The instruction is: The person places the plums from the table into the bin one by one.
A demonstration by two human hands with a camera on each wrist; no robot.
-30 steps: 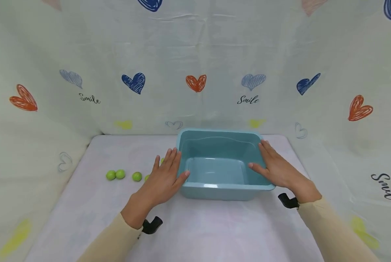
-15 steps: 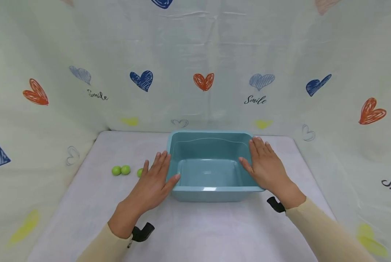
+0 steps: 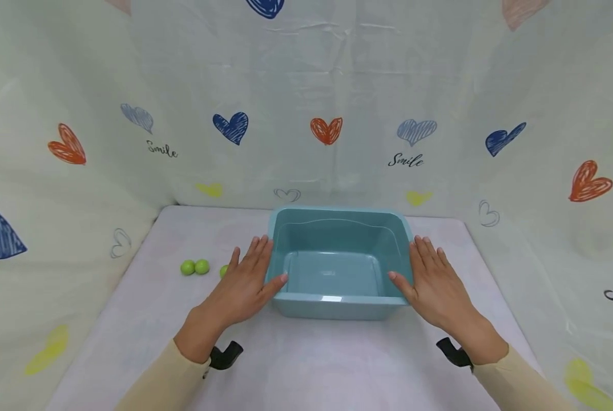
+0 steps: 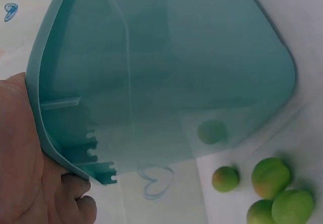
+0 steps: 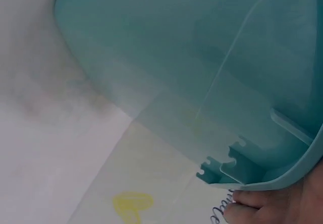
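A rectangular blue-green plastic basin stands on the table. My left hand lies along its left rim with straight fingers, the thumb pointing over the rim. On the opposite side my right hand lies at the right rim, fingers straight and thumb spread over the edge. The left wrist view shows the left palm against the rim; the right wrist view shows part of the right hand at the rim. Several small green round fruits lie left of the basin, some hidden behind my left hand in the head view.
A pale cloth covers the table. Behind and around it hangs a light curtain printed with hearts and "Smile". Two green fruits sit close together at the table's left. Each wrist carries a black mount.
The basin has shifted left across the table, nearer the fruits. Both hands moved left with it; lately the right hand has slid back toward me along the right rim. The head view has turned slightly.
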